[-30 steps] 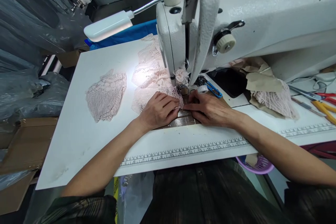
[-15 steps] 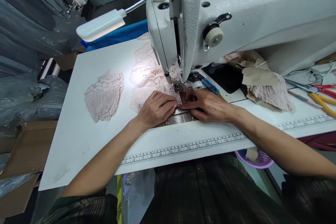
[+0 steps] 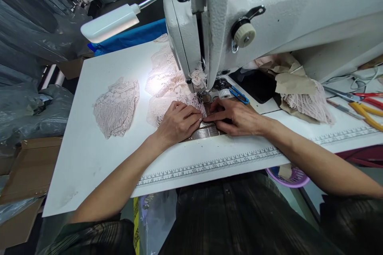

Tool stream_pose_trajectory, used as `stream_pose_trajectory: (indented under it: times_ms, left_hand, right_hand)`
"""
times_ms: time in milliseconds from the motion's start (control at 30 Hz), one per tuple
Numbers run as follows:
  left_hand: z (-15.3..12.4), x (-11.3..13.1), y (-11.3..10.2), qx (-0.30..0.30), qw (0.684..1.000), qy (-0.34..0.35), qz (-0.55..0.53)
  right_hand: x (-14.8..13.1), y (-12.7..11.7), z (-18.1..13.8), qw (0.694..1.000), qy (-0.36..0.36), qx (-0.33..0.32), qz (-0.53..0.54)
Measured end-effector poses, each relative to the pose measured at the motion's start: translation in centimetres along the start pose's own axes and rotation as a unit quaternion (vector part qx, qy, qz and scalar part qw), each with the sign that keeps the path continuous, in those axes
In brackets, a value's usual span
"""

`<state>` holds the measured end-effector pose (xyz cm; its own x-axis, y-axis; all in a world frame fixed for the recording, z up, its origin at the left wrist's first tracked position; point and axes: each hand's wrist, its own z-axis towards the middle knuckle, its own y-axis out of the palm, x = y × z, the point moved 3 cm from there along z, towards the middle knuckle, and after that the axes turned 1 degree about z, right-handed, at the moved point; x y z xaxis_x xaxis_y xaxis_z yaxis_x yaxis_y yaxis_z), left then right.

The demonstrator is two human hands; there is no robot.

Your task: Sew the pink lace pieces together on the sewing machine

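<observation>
Pale pink lace fabric [image 3: 173, 101] runs up to the presser foot [image 3: 204, 96] of a white sewing machine [image 3: 287, 8]. My left hand [image 3: 180, 121] is closed at the lace's near edge, its fingertips pressing the fabric down just before the foot. From the other side my right hand [image 3: 231, 117] meets it, forefinger stretched toward the left fingertips and the other fingers curled. Both touch the cloth over the metal needle plate [image 3: 205, 132]. What lies under the right fingers is mostly hidden. Blue thread snips [image 3: 239, 95] lie behind the right hand.
A folded lace piece [image 3: 117, 107] lies on the white table [image 3: 77, 159] at left. A lit lamp [image 3: 110, 24] hangs over it. At right are a dark phone-like slab [image 3: 255, 85], more lace with brown paper [image 3: 308, 97] and yellow-handled scissors [image 3: 366, 113]. A ruler strip [image 3: 209, 169] edges the table.
The view has shifted slightly. Both hands stay together at the foot, with the lace in nearly the same place.
</observation>
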<state>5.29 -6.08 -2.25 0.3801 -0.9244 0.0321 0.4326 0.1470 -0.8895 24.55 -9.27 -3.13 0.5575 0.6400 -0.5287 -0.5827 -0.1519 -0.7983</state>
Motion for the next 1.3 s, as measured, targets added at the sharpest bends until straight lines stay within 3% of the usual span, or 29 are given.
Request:
stream_pose_trajectory:
  times_ms: [200,600,867,1300]
  left_hand:
    - [-0.1,0.2,0.1,0.0,1.0,0.009,0.01]
    - [-0.3,0.8,-0.1,0.032,0.998,0.033,0.042]
    - [-0.2,1.4,-0.6,0.019,0.999,-0.005,0.051]
    - [-0.4,0.8,-0.5,-0.027,0.997,-0.03,0.065]
  right_hand:
    - [0.2,0.4,0.2,0.996,0.058,0.007,-0.064]
    - [0.3,0.7,0.2,0.996,0.043,0.008,-0.083]
    - [0.5,0.8,0.2,0.994,0.004,0.01,-0.109]
    - [-0.3,0.6,1.0,0.971,0.103,-0.063,-0.204]
